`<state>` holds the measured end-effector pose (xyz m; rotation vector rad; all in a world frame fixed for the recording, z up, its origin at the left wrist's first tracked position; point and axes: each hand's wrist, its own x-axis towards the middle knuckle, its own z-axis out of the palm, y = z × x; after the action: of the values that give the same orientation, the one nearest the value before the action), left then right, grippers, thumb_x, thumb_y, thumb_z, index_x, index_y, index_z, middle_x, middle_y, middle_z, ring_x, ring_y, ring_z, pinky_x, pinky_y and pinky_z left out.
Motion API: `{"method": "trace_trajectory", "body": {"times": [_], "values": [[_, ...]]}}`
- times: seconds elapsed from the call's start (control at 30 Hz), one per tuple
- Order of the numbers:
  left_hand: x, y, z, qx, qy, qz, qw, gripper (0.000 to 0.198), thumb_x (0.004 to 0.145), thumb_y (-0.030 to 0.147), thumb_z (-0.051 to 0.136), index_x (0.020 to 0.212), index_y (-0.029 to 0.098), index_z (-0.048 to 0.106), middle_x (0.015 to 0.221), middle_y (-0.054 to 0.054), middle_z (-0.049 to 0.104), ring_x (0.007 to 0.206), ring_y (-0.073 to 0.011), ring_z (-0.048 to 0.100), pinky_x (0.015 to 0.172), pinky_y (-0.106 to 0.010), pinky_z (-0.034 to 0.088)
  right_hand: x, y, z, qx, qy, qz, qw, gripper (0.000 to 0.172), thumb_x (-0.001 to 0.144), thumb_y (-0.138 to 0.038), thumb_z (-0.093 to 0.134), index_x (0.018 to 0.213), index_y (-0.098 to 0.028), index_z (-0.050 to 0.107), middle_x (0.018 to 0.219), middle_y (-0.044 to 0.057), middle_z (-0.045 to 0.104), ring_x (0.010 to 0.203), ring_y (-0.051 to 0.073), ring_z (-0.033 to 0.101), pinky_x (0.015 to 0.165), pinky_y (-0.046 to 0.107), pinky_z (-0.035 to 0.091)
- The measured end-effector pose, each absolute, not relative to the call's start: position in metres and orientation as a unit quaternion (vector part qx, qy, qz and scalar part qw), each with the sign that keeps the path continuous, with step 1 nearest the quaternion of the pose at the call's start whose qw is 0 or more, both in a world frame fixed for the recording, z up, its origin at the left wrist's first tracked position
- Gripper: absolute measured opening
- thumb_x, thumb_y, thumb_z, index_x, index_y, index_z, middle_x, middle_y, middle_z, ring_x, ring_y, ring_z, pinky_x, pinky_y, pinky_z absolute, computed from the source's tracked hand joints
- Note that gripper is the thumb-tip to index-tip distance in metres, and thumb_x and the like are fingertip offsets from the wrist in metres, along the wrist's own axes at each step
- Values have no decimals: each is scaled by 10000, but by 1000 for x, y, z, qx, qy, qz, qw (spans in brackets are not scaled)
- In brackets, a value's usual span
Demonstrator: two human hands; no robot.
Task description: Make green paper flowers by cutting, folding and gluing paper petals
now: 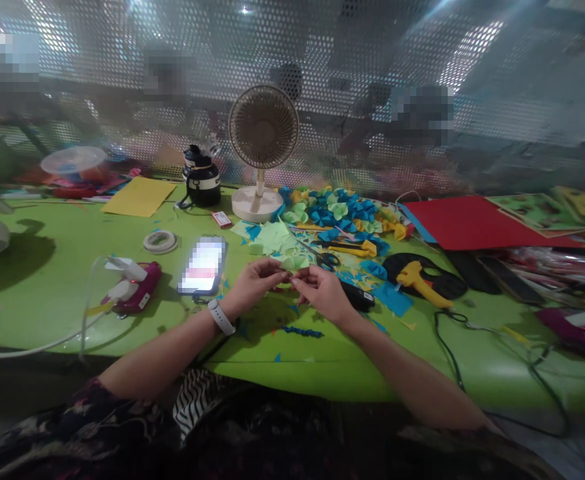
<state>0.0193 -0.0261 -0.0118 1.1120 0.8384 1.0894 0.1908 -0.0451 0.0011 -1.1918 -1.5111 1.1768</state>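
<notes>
My left hand (pixel 258 283), with a white watch on its wrist, is closed with thumb and fingers pinched together. Opposite it, my right hand (pixel 322 290) is closed too, and the fingertips of both almost meet. Between them is a small light green paper piece (pixel 295 261); its exact shape is partly hidden by the fingers. Just beyond lie light green paper sheets (pixel 275 237) and dark-handled scissors (pixel 328 259). Nearer my body, a short twisted blue strip (pixel 302 331) rests on the green table (pixel 292 373).
Blue, green and yellow paper flowers (pixel 339 207) are heaped behind my hands, beside a fan (pixel 263 127). A phone (pixel 203 265), tape roll (pixel 160 241) and power strip (pixel 135 290) lie left. To the right are a yellow glue gun (pixel 415 280), its cord and red paper (pixel 482 223).
</notes>
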Motion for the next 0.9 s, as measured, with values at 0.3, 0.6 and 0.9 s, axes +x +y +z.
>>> {"method": "trace_trajectory", "body": {"times": [0.3, 0.6, 0.9], "values": [[15, -25, -5, 380, 358, 473, 709, 362, 572, 310, 877, 779, 167, 616, 771, 0, 715, 761, -157, 699, 670, -261, 525, 194, -48, 8, -464, -647, 409, 445, 262, 791, -443, 651, 885, -206, 592, 786, 19, 649, 544, 127, 589, 504, 272, 534], [16, -25, -6, 367, 344, 477, 721, 350, 581, 308, 874, 775, 168, 618, 789, -6, 724, 755, -136, 697, 675, -238, 508, 194, -50, 3, -466, -684, 327, 457, 256, 840, -423, 631, 978, -211, 597, 828, 26, 645, 587, 134, 577, 532, 263, 477], [19, -28, -5, 364, 340, 477, 724, 373, 561, 299, 887, 775, 162, 613, 764, 3, 725, 759, -146, 701, 672, -239, 511, 195, -48, 0, -459, -691, 324, 454, 217, 838, -395, 648, 920, -202, 597, 766, 10, 630, 585, 125, 562, 531, 251, 457]]}}
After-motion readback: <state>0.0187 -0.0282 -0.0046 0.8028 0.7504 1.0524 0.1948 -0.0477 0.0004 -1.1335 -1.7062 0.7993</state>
